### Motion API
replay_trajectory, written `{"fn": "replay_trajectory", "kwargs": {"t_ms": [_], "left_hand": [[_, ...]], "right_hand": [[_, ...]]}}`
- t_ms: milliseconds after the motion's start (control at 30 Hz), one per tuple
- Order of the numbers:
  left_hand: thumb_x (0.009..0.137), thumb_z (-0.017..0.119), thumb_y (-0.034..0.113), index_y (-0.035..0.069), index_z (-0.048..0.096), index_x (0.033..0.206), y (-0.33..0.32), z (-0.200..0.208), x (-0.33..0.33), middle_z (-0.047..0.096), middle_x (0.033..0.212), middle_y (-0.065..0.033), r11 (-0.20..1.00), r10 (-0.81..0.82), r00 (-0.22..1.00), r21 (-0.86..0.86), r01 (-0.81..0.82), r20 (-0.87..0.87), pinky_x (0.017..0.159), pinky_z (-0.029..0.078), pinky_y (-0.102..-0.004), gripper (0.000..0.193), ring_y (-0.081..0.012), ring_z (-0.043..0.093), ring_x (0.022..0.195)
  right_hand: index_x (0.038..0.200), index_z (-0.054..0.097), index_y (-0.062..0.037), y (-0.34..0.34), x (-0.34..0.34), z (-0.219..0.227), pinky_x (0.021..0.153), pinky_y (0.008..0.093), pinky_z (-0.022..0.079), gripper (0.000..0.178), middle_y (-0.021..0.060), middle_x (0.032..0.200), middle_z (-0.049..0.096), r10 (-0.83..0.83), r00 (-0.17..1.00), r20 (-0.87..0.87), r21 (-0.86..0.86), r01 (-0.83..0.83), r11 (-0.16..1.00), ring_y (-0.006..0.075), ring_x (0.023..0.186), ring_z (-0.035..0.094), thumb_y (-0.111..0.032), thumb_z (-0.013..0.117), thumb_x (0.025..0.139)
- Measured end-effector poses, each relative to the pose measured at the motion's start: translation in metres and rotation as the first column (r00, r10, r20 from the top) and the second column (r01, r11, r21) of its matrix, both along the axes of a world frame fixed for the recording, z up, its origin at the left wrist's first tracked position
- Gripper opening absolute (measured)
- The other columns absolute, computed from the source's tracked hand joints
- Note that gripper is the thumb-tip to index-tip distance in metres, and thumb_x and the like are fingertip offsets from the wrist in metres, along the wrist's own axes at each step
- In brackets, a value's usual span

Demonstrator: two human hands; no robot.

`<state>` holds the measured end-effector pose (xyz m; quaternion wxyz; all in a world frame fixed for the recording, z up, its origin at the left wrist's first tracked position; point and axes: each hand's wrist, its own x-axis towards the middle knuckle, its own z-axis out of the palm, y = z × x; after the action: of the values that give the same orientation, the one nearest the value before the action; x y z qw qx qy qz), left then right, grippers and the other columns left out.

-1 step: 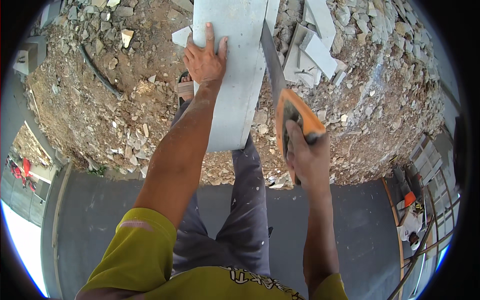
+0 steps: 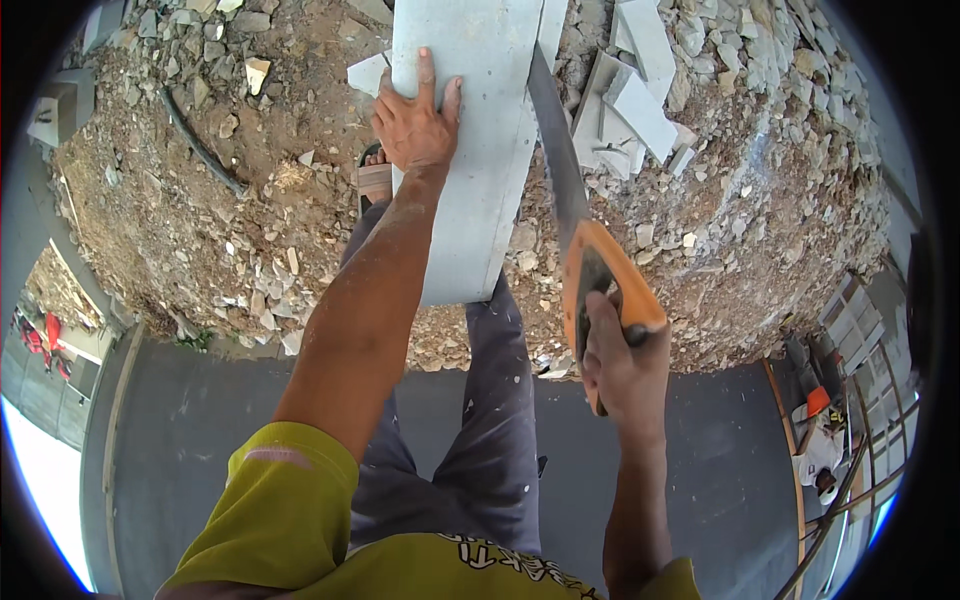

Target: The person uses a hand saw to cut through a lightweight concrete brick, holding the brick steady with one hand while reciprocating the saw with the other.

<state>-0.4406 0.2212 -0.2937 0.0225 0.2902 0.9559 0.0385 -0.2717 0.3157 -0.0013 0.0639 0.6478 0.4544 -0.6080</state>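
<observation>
A long pale grey board (image 2: pixel 480 190) runs lengthwise in front of me, its near end above my right leg. Spread flat on its left side, my left hand (image 2: pixel 415 128) presses the surface with open fingers. My right hand (image 2: pixel 628 365) is closed round the orange and black handle of a handsaw (image 2: pixel 565 160). The saw's dark blade points away from me, its far end at a cut line near the board's right edge. A narrow strip (image 2: pixel 550 40) of the board lies along the right of that cut.
Broken board offcuts (image 2: pixel 640 110) lie on the rubble right of the board. A dark hose-like piece (image 2: pixel 198 140) rests on the ground to the left. Grey paving (image 2: pixel 720 470) is below my legs. At the far right, another person (image 2: pixel 822 455) is near poles.
My right hand has drawn the handsaw back toward me, so more blade shows beyond the cut. Board and left hand appear slightly farther right and lower, with the left hand still flat on it.
</observation>
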Motion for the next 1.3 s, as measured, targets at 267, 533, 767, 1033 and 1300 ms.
{"fn": "replay_trajectory", "kwargs": {"t_ms": [267, 533, 767, 1033, 1300], "left_hand": [[0.093, 0.047, 0.062, 0.041, 0.034, 0.147, 0.036, 0.004, 0.027, 0.045, 0.12, -0.0197, 0.999, 0.0, 0.994, 0.035, -0.004, 0.105, 0.092, 0.039, -0.0449, 0.06, -0.0343, 0.048, 0.104], [0.092, 0.051, 0.06, 0.041, 0.036, 0.146, 0.011, 0.005, 0.007, 0.042, 0.134, -0.0222, 1.0, -0.01, 0.999, 0.015, 0.009, 0.047, 0.091, 0.039, -0.0439, 0.059, -0.0348, 0.048, 0.11], [0.093, 0.048, 0.061, 0.042, 0.036, 0.147, 0.009, -0.001, 0.006, 0.042, 0.134, -0.0227, 1.0, -0.006, 0.998, 0.014, 0.005, 0.065, 0.091, 0.038, -0.044, 0.059, -0.0355, 0.049, 0.106], [0.094, 0.048, 0.061, 0.039, 0.033, 0.148, 0.04, 0.007, 0.037, 0.042, 0.127, -0.0223, 1.0, -0.013, 0.994, 0.02, 0.011, 0.11, 0.091, 0.038, -0.0441, 0.06, -0.0349, 0.048, 0.107], [0.094, 0.047, 0.061, 0.04, 0.032, 0.149, 0.017, 0.008, 0.016, 0.04, 0.129, -0.0239, 0.999, 0.001, 0.995, -0.037, 0.003, 0.101, 0.091, 0.038, -0.0446, 0.06, -0.0357, 0.047, 0.111]], "right_hand": [[0.084, 0.06, -0.001, 0.065, -0.043, -0.077, 0.036, 0.0238, 0.032, 0.016, -0.0035, 0.054, 0.048, 0.041, 0.99, 0.137, 0.009, -0.043, 0.999, 0.0038, 0.04, 0.041, -0.014, 0.061, 0.093], [0.101, 0.062, 0.0058, 0.034, -0.012, -0.041, 0.054, 0.027, 0.046, 0.02, 0.0046, 0.071, 0.061, 0.072, 0.996, 0.052, 0.02, -0.073, 0.997, 0.0102, 0.059, 0.058, -0.011, 0.057, 0.092], [0.084, 0.059, 0.0028, 0.024, -0.017, -0.04, 0.038, 0.0263, 0.036, 0.021, 0.0003, 0.056, 0.052, 0.018, 0.995, 0.095, -0.024, -0.016, 1.0, 0.0066, 0.042, 0.047, -0.017, 0.061, 0.093], [0.095, 0.064, 0.0097, 0.078, -0.031, -0.089, 0.046, 0.0296, 0.043, 0.025, 0.0066, 0.059, 0.059, 0.135, 0.976, 0.168, -0.062, -0.126, 0.99, 0.0094, 0.05, 0.057, -0.015, 0.061, 0.092], [0.081, 0.062, 0.0064, 0.013, 0.001, 0.032, 0.047, 0.0287, 0.042, 0.026, 0.0055, 0.054, 0.056, -0.061, 0.987, 0.147, -0.024, 0.065, 0.998, 0.0093, 0.049, 0.053, -0.017, 0.061, 0.092]]}}
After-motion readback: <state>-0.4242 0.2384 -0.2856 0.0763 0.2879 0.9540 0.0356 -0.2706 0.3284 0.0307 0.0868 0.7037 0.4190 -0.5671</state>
